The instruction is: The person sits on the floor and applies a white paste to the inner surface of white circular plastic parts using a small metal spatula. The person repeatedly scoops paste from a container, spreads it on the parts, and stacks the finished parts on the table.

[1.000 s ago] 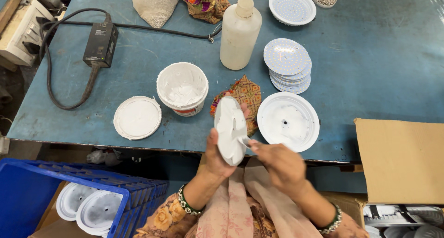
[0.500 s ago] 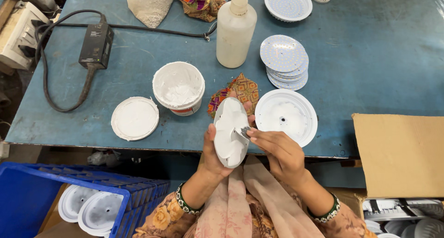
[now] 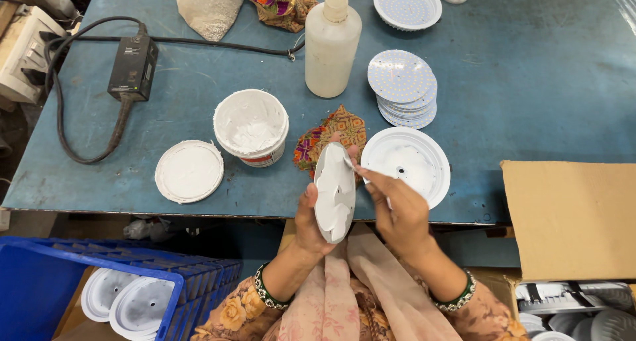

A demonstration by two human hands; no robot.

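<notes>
Left hand (image 3: pixel 310 218) fingers curl round a white round housing (image 3: pixel 334 192) held on edge, thumb on its near face, fingertips peeking over the top rim; its far face is hidden. Right hand (image 3: pixel 397 212) fingers pressed together, pinching a thin white stick (image 3: pixel 350 163) whose tip touches the housing; most of the stick is covered by the fingers, kind hard to tell. Housing is above the near edge of the blue table (image 3: pixel 530 96), over the person's lap. Just beyond the right hand a white shallow dish (image 3: pixel 417 159) lies flat, partly covered by that hand. A patterned cloth (image 3: pixel 331 134) sits behind the housing, half hidden. Further out: open white paste tub (image 3: pixel 250 126), its lid (image 3: pixel 189 171) near the front edge, a plastic bottle (image 3: pixel 331 46), a stack of LED discs (image 3: pixel 402 89). Cardboard box (image 3: pixel 570 218) at right and blue crate (image 3: pixel 99 281) at lower left, both cut off
</notes>
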